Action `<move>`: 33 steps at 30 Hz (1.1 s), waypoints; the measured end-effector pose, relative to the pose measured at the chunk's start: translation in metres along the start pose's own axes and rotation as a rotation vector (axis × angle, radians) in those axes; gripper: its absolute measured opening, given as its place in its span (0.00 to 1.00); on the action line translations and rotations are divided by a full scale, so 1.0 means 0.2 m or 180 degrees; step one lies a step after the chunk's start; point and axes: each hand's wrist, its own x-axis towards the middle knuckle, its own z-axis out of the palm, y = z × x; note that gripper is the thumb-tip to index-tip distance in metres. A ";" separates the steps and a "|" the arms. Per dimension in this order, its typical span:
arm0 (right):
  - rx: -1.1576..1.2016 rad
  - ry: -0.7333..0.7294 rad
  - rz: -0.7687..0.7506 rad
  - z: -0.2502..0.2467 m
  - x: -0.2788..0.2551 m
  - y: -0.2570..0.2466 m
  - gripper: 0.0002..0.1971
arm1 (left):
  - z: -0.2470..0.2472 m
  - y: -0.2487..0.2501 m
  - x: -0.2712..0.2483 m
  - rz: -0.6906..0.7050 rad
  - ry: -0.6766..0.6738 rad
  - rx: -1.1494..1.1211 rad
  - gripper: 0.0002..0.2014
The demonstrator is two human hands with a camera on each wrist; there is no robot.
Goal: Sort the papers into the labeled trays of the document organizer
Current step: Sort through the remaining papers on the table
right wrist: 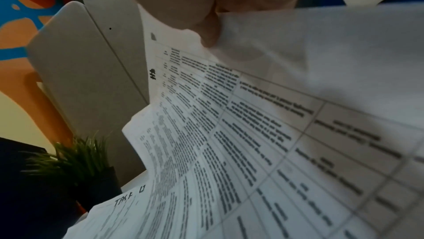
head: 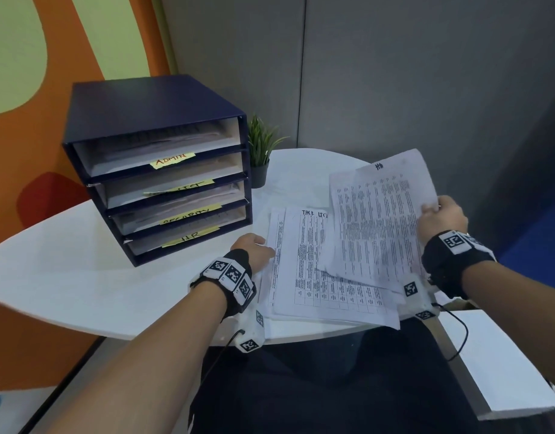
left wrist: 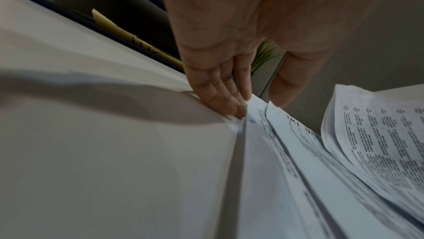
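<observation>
A dark blue document organizer (head: 151, 114) stands on the white table's left half, its four trays labeled ADMIN (head: 172, 159), ICT, SECURITY and HR on yellow notes. A stack of printed papers (head: 317, 286) lies in front of me. My left hand (head: 254, 250) rests at the stack's left edge, straight fingers (left wrist: 220, 97) touching the sheets' corner. My right hand (head: 442, 214) pinches a couple of printed sheets (head: 376, 220) by their right edge and lifts them off the stack; the thumb (right wrist: 208, 30) lies on the sheets (right wrist: 252, 134).
A small potted plant (head: 261, 151) stands just right of the organizer. The round white table (head: 82, 277) ends close to my body. A white box (head: 502, 364) sits low at the right. Grey partition walls stand behind the table.
</observation>
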 end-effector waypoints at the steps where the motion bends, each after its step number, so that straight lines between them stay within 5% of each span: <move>1: 0.0062 0.0004 -0.0001 0.00 0.00 0.01 0.07 | 0.00 0.00 0.00 0.0018 0.0000 0.0021 0.20; 10: 0.0674 -0.0699 -0.0118 0.08 -0.09 -0.05 0.13 | 0.02 0.03 -0.03 0.0214 0.0224 -0.0252 0.23; 16: 0.0955 -0.1597 -0.0220 0.20 -0.26 -0.18 0.10 | 0.01 0.08 -0.07 0.0116 -0.0052 -0.1167 0.50; 17: 0.1002 -0.1772 -0.0158 0.22 -0.28 -0.19 0.08 | 0.00 0.08 -0.08 0.0138 -0.0104 -0.1305 0.47; 20: 0.0897 -0.2048 -0.0001 0.30 -0.30 -0.20 0.14 | -0.05 0.07 -0.10 -0.0160 0.0214 -0.1344 0.11; 22: 0.0698 -0.2131 -0.0004 0.33 -0.32 -0.22 0.19 | -0.11 0.07 -0.12 -0.0507 0.0304 -0.0562 0.13; 24: 0.0555 -0.2322 -0.0052 0.37 -0.35 -0.24 0.19 | -0.19 -0.01 -0.15 -0.0210 0.0315 0.1247 0.16; 25: 0.0436 -0.2451 -0.0114 0.39 -0.38 -0.25 0.19 | -0.23 -0.02 -0.15 -0.0246 0.0331 0.1520 0.17; 33: 0.0466 -0.2994 -0.0536 0.61 -0.64 -0.42 0.10 | -0.61 -0.15 -0.13 -0.1268 0.0732 0.0754 0.19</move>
